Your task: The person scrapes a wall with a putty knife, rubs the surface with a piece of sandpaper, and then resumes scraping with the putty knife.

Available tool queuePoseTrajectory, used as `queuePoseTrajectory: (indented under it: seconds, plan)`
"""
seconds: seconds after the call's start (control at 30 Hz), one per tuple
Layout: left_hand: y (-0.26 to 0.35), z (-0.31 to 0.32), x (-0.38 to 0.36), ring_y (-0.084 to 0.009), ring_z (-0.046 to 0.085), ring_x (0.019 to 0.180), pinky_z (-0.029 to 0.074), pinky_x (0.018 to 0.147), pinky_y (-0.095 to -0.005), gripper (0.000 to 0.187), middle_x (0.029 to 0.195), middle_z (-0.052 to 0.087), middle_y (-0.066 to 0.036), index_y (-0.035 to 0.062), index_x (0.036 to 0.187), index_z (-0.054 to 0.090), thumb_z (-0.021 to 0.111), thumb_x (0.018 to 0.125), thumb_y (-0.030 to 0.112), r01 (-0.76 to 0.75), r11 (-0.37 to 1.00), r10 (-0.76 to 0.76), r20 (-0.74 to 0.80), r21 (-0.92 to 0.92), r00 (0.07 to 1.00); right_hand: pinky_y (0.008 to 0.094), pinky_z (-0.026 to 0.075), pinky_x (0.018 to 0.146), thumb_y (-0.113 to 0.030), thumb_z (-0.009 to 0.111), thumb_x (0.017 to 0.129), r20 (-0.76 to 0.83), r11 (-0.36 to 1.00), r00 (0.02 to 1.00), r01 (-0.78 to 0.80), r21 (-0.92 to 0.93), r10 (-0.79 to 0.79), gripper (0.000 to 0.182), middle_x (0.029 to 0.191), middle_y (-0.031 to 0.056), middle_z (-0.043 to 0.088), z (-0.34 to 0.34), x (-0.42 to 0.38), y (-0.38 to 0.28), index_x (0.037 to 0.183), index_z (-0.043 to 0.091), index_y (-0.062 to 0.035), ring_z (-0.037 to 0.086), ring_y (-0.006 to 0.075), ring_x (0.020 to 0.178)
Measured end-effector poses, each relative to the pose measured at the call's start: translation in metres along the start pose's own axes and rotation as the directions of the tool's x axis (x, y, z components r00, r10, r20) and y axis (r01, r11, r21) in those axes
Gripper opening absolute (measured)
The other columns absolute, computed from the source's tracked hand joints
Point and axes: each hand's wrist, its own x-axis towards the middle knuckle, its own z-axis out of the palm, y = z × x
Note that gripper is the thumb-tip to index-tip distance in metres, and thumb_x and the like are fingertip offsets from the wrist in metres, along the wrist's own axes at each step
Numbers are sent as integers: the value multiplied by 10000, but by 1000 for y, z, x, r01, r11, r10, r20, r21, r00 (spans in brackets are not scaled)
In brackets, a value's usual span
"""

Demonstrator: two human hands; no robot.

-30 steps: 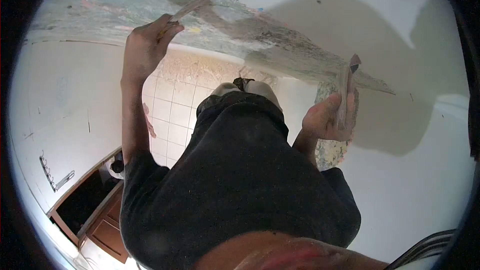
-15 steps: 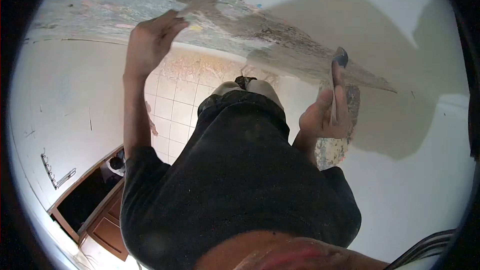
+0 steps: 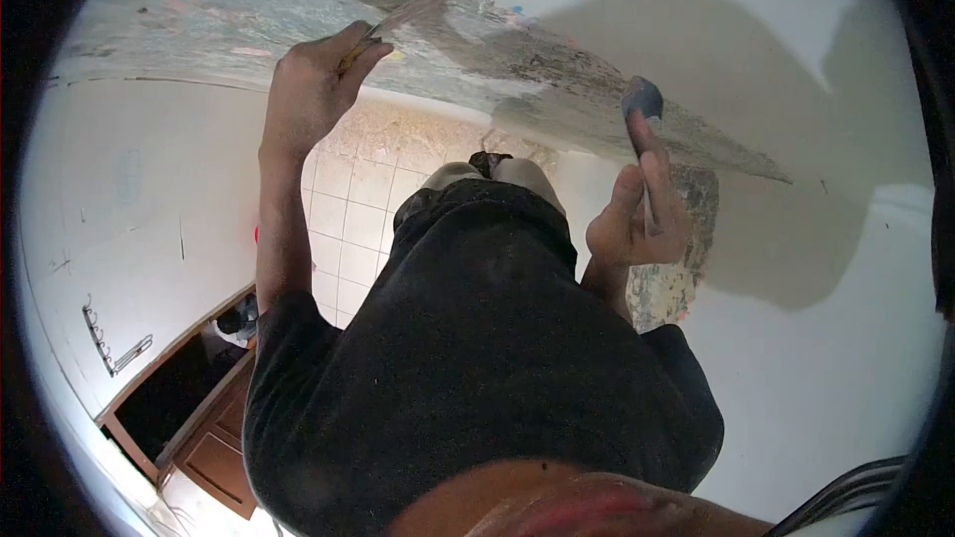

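My left hand [image 3: 316, 89] is closed around the handle of a scraper [image 3: 428, 2], a bit of yellow showing between the fingers. Its thin blade lies close against the rough, patchy part of the wall [image 3: 219, 25], where old green-blue paint shows. On the right side, my right hand [image 3: 645, 214] grips a flat tool [image 3: 643, 99] seen nearly edge-on. A dark rounded end sticks out past its fingers, near the lower border of the scraped strip; I cannot tell exactly what kind of tool it is.
Pale smooth wall [image 3: 796, 378] extends to the right, with a bare flaking patch [image 3: 662, 293] behind my right hand. Below is a tiled floor [image 3: 368, 209] with dust and debris along the wall foot. Hooks [image 3: 96, 338] hang at the left, above a brown wooden door [image 3: 221, 447].
My left hand has shifted right with the scraper, its blade sliding along the wall. My right hand has moved slightly left and up, tilting the flat tool's dark end leftward.
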Motion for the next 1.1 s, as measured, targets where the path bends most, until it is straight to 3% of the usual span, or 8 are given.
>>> queuePoseTrajectory:
  seconds: [0.17, 0.33, 0.43, 0.6, 0.7, 0.83, 0.87, 1.1]
  plan:
    - [-6, 19, 8, -294, 591, 557, 455, 525, -382, 219, 698, 631, -151, 43, 957, 643, 689, 905, 251, -298, 955, 297, -106, 12, 949, 517, 516, 943, 4, 499, 980, -26, 999, 999, 29, 30, -28, 269, 1138, 341, 631, 2, 2, 5, 1241, 561, 12, 629, 440, 1104]
    - [-9, -3, 5, -309, 592, 555, 473, 526, -386, 210, 677, 623, -146, 69, 962, 640, 682, 909, 268, 21, 1000, -21, -10, 5, 1000, 527, 504, 957, 7, 497, 981, 61, 1000, 998, 4, 9, -5, 270, 1148, 339, 628, -4, 1, -3, 1245, 546, 38, 617, 441, 1122]
    - [9, 21, 10, -209, 643, 606, 482, 559, -354, 182, 788, 671, -188, 12, 1017, 651, 657, 935, 175, -300, 954, 298, -87, -6, 951, 521, 511, 952, 17, 497, 977, 53, 1000, 998, 16, -14, -16, 265, 1126, 338, 636, -3, 0, -3, 1235, 546, 49, 635, 432, 1093]
    - [-5, -4, 4, -288, 560, 530, 462, 532, -381, 237, 653, 607, -150, 49, 939, 632, 681, 913, 279, 20, 999, -21, -16, -45, 1000, 502, 537, 912, 33, 523, 959, 3, 1000, 1000, 28, 7, -28, 235, 1101, 319, 655, -6, -1, -2, 1180, 599, 25, 654, 431, 1057]
    - [1, 20, 14, -204, 541, 488, 439, 504, -353, 217, 608, 572, -145, 39, 952, 640, 687, 914, 247, -293, 955, 286, -127, -44, 950, 502, 538, 909, 36, 527, 954, 15, 1000, 1000, -16, -16, 16, 240, 1094, 313, 661, 0, 0, -5, 1180, 606, 15, 654, 435, 1058]
    - [-13, 9, 1, -257, 544, 507, 446, 515, -370, 223, 656, 590, -153, 49, 991, 650, 688, 910, 253, -190, 971, 167, -149, -148, 975, 508, 533, 913, 32, 530, 953, 73, 998, 996, 49, 47, -52, 245, 1089, 314, 662, -2, 7, -7, 1187, 601, 23, 654, 433, 1060]
    - [-14, 1, -3, -272, 548, 524, 446, 519, -371, 211, 678, 600, -146, 46, 983, 656, 688, 908, 240, 54, 991, -62, -69, -118, 996, 509, 536, 910, 9, 538, 959, 58, 1000, 998, 1, 12, -2, 228, 1082, 320, 661, -4, 5, -6, 1174, 612, 21, 658, 426, 1055]
    - [2, 5, -7, -186, 484, 522, 426, 516, -327, 186, 663, 579, -170, -17, 988, 633, 658, 935, 159, -88, 992, 75, -142, -88, 987, 493, 543, 903, -13, 562, 959, 82, 998, 997, -14, 68, 8, 197, 1061, 325, 665, 5, 9, -9, 1141, 634, 6, 664, 419, 1045]
